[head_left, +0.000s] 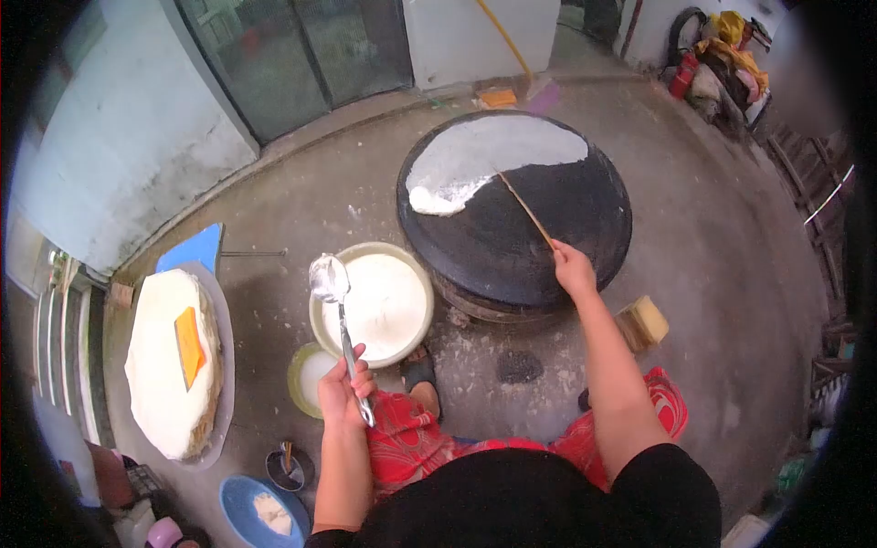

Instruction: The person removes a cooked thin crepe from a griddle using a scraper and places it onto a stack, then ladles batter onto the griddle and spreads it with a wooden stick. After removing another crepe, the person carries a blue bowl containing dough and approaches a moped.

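My left hand [345, 393] is closed round the handle of a metal ladle [330, 279], whose batter-smeared bowl is raised over the left rim of a large tub of white batter [416, 342]. With my right hand [574, 268] I grip a thin wooden stick [527, 212]. Its far end reaches the edge of a white batter layer [498, 144] on a big round black griddle [557, 237]. The layer covers the far part of the griddle, with a thicker wet lump at its left end. Bare black surface shows on the near side.
To the left stands a tall stack of pale thin sheets [155, 365] with an orange-yellow scraper [190, 347] on top. A green bowl [298, 384], a dark pot [306, 470] and a blue basin [233, 516] are nearby. A yellowish block [644, 322] lies right of the griddle.
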A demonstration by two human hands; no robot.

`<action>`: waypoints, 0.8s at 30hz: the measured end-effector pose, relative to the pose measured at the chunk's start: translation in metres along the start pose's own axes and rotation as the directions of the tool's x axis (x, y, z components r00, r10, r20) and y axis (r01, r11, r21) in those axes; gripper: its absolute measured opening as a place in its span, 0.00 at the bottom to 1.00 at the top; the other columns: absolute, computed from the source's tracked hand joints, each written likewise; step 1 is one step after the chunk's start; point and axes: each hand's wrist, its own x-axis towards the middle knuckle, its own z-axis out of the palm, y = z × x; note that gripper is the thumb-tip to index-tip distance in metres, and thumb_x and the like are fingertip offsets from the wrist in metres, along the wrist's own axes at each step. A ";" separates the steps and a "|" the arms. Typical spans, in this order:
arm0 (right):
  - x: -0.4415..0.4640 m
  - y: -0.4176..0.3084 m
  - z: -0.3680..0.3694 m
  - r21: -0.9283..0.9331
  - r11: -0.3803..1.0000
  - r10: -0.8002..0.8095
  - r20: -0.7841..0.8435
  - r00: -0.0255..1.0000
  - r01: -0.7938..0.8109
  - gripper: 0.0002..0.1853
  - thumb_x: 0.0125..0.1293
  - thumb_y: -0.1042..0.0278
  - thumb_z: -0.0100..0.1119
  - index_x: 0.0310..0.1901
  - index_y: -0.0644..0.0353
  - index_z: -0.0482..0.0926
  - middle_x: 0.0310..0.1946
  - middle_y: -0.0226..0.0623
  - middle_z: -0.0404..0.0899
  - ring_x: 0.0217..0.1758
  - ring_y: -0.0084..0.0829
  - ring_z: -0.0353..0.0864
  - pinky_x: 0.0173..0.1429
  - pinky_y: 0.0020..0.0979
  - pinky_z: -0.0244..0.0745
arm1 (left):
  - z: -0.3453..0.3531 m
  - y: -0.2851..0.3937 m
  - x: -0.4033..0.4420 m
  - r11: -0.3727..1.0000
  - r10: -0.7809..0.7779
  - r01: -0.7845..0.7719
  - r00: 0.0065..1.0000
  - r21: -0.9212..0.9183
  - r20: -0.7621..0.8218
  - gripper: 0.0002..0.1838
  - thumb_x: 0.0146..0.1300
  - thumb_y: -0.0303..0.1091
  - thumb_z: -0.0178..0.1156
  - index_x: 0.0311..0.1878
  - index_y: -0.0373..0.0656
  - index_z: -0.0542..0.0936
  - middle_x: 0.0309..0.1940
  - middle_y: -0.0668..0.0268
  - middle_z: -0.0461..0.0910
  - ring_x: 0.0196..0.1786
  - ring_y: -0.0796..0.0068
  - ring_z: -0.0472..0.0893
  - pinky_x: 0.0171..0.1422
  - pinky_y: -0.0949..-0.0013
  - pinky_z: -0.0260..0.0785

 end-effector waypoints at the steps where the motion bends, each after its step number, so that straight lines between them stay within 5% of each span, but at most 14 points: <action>1: -0.003 -0.001 0.012 0.149 0.986 -0.081 0.042 0.996 0.074 0.14 0.61 0.62 0.50 0.48 0.46 0.76 0.42 0.39 0.78 0.46 0.38 0.77 0.48 0.34 0.70 | -0.001 0.001 -0.001 1.000 -0.004 0.004 1.000 -0.011 0.024 0.17 0.66 0.36 0.37 0.50 0.32 0.65 0.24 0.64 0.65 0.19 0.79 0.61 0.18 0.77 0.54; 2: -0.005 0.000 0.020 0.301 0.943 -0.168 0.067 0.984 0.140 0.14 0.61 0.62 0.49 0.48 0.48 0.76 0.42 0.40 0.78 0.46 0.37 0.77 0.48 0.33 0.70 | 0.001 0.002 -0.003 1.000 -0.001 0.002 1.000 -0.016 0.013 0.17 0.66 0.35 0.37 0.50 0.32 0.65 0.24 0.64 0.65 0.19 0.79 0.61 0.18 0.77 0.54; 6: -0.060 -0.014 0.020 0.290 0.949 -0.190 0.220 0.957 0.122 0.15 0.61 0.63 0.49 0.50 0.50 0.75 0.42 0.41 0.78 0.44 0.37 0.78 0.48 0.32 0.70 | -0.005 0.005 -0.003 1.000 -0.011 0.011 1.000 -0.022 0.025 0.17 0.66 0.35 0.37 0.50 0.32 0.65 0.24 0.64 0.66 0.19 0.78 0.61 0.18 0.78 0.54; 9: -0.106 -0.019 0.000 0.214 0.975 -0.119 0.273 0.955 0.060 0.17 0.59 0.62 0.52 0.51 0.49 0.75 0.40 0.41 0.79 0.41 0.40 0.78 0.46 0.33 0.72 | -0.010 0.010 -0.003 0.999 -0.019 0.022 0.998 -0.049 0.056 0.17 0.67 0.36 0.37 0.51 0.32 0.65 0.24 0.63 0.66 0.19 0.78 0.61 0.18 0.78 0.54; 12: -0.144 -0.020 -0.011 0.072 0.973 -0.231 0.279 0.932 0.219 0.17 0.58 0.63 0.52 0.51 0.50 0.74 0.37 0.44 0.79 0.38 0.43 0.79 0.43 0.37 0.73 | -0.011 0.015 -0.008 0.998 -0.025 0.028 0.998 -0.060 0.052 0.18 0.67 0.36 0.37 0.51 0.32 0.65 0.24 0.63 0.66 0.19 0.78 0.61 0.18 0.77 0.54; 14: -0.157 -0.024 -0.008 -0.107 0.972 -0.171 0.283 0.944 0.208 0.22 0.58 0.67 0.51 0.56 0.55 0.68 0.34 0.48 0.78 0.35 0.47 0.78 0.40 0.43 0.72 | -0.013 0.017 -0.012 0.998 -0.029 0.033 0.997 -0.053 0.072 0.18 0.67 0.36 0.37 0.51 0.31 0.65 0.23 0.63 0.66 0.19 0.78 0.61 0.18 0.78 0.54; 19: -0.137 -0.075 0.061 -0.084 0.948 -0.300 0.098 0.949 0.309 0.27 0.59 0.72 0.45 0.61 0.65 0.53 0.30 0.54 0.77 0.32 0.52 0.77 0.36 0.46 0.71 | -0.022 0.025 -0.011 1.000 -0.017 0.016 0.997 0.003 0.071 0.18 0.67 0.37 0.36 0.51 0.32 0.66 0.23 0.63 0.66 0.19 0.78 0.61 0.18 0.77 0.54; 24: -0.091 -0.174 0.132 -0.267 0.893 -0.263 0.342 0.902 0.362 0.33 0.58 0.73 0.41 0.65 0.66 0.42 0.30 0.53 0.77 0.33 0.49 0.79 0.35 0.43 0.72 | -0.025 0.029 -0.012 0.999 -0.036 0.037 0.997 -0.020 0.074 0.18 0.67 0.37 0.37 0.51 0.33 0.66 0.23 0.63 0.66 0.19 0.78 0.61 0.19 0.76 0.55</action>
